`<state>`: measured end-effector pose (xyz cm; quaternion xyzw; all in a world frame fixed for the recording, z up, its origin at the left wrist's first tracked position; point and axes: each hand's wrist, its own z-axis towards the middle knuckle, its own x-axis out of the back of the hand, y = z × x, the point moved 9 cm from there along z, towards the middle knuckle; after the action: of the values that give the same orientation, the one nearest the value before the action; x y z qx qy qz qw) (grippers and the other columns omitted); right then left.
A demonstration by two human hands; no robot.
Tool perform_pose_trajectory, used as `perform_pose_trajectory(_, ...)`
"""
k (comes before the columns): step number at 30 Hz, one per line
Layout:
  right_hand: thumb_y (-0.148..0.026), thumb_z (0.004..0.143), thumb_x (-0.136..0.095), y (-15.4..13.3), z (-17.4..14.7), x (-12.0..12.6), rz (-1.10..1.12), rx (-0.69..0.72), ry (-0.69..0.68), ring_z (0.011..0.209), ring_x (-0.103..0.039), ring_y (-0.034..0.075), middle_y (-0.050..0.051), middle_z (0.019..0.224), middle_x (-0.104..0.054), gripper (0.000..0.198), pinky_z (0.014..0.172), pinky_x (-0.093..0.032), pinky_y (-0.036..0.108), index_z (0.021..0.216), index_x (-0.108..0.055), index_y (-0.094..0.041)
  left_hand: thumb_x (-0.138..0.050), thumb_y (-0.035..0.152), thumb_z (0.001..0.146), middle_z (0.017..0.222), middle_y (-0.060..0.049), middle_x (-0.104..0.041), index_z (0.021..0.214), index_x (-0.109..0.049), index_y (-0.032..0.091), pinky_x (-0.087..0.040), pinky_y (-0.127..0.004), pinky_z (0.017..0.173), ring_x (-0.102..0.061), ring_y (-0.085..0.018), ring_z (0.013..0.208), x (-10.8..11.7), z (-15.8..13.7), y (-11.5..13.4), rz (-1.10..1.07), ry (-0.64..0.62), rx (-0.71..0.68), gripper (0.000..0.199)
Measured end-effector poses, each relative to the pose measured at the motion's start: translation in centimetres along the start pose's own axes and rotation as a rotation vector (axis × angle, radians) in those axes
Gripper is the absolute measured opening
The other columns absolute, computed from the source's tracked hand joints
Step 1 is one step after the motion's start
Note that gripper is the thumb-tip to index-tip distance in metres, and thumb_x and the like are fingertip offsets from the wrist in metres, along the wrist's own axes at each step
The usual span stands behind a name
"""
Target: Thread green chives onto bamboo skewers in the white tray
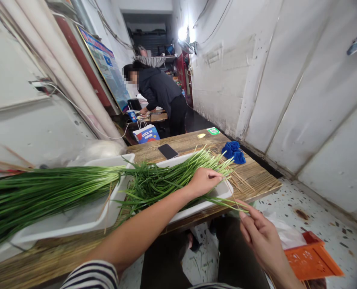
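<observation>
My right hand (261,233) is closed in a pinch on the pale ends of a few garlic chives (223,202), whose green leaves trail left over the tray's rim. Thumb and forefinger of my left hand (207,180) are pressed together on what looks like a thin bamboo skewer (231,193), which runs down toward my right fingertips. Beneath my left forearm, a heap of garlic chives (166,176) fills a white tray (182,214), stem ends pointing right. More bamboo skewers (241,180) lie loose beside those stems.
Long chives (60,188) fill another white bin (76,224) at left. A phone (168,151), blue cloth (233,151) and green code card (213,131) lie on the wooden table (262,182). An orange basket (315,259) stands low right. A person (163,90) bends over a farther table.
</observation>
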<state>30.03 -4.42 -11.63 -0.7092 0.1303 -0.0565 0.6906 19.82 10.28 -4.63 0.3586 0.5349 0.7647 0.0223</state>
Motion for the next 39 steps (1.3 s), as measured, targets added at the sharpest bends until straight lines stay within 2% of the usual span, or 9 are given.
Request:
perform_pose_trajectory(19,-0.053,0.084,-0.056,0.08,0.00,-0.08,-0.006,-0.030,-0.005,0.040,-0.025,0.007,-0.010,0.046,-0.031,0.063,0.038,-0.017,0.018,0.131,-0.048,-0.012,-0.058,0.022,0.076,0.093,-0.007,-0.073,0.092,-0.074,0.012,-0.051,-0.022,0.075,-0.067,-0.016,0.080,0.07,0.00,0.03,0.015,0.013,-0.035,0.025)
perform_pose_trajectory(39,-0.051,0.082,-0.059,0.41,0.11,0.09,0.011,-0.029,0.004,0.039,-0.027,0.007,-0.009,0.045,-0.033,0.061,0.037,-0.018,0.017,0.129,-0.051,-0.013,-0.057,0.023,0.077,0.093,-0.005,-0.073,0.090,-0.074,0.015,-0.052,-0.022,0.073,-0.067,-0.015,0.080,-0.04,0.05,-0.04,0.034,0.010,-0.060,0.023)
